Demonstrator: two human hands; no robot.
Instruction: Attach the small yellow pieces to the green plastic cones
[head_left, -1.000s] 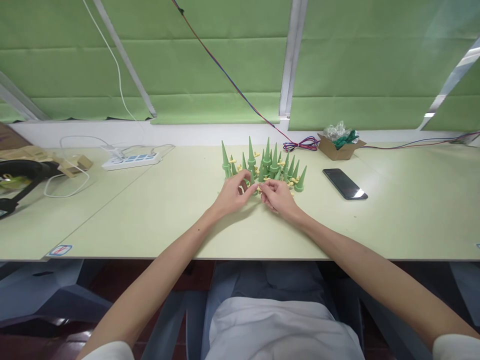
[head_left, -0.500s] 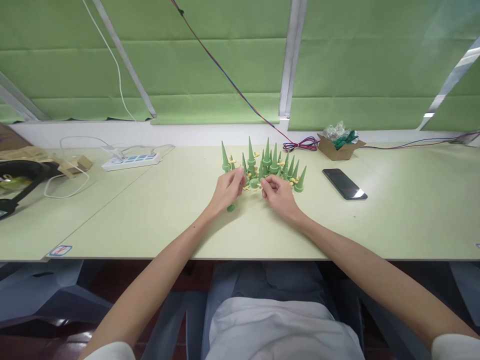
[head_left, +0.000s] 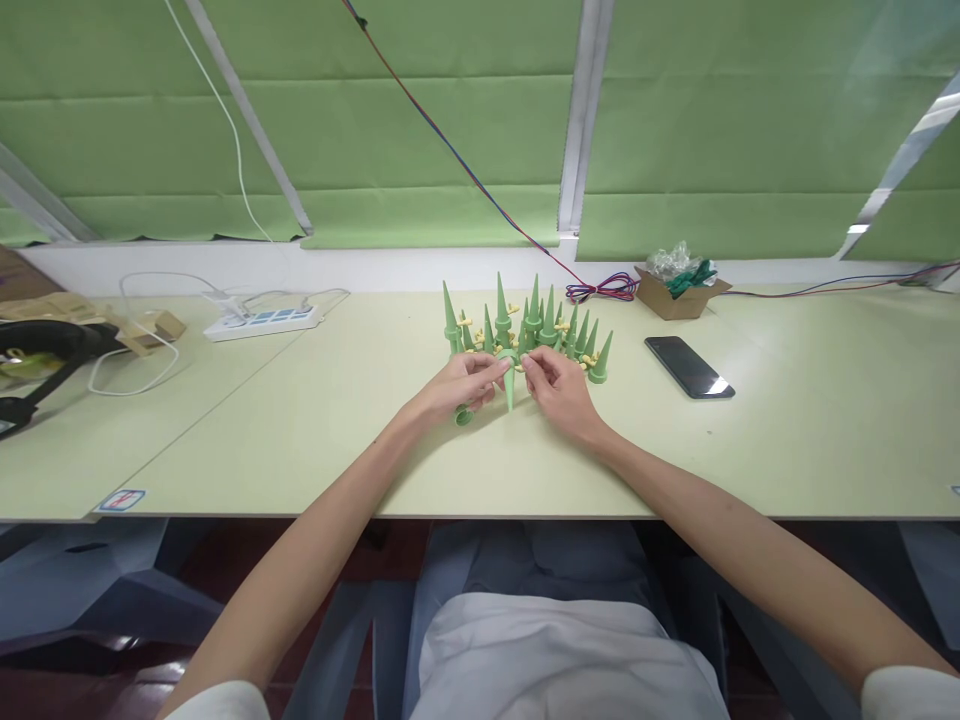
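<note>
Two hands (head_left: 512, 385) at one downward-pointing green spike (head_left: 510, 388).

My left hand (head_left: 466, 385) pinches a green spike (head_left: 510, 386) point-down beside my right hand (head_left: 556, 388), before more green spikes (head_left: 533, 312), with a phone (head_left: 689, 368) and cardboard box (head_left: 676, 298) to the right.

Contents of right hand (head_left: 559, 393) unclear, black object (head_left: 73, 342) cut off left

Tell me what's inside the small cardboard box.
The cardboard box holds crumpled clear plastic and something dark green, both poking above the rim. Whatever lies beneath them is covered.
</note>
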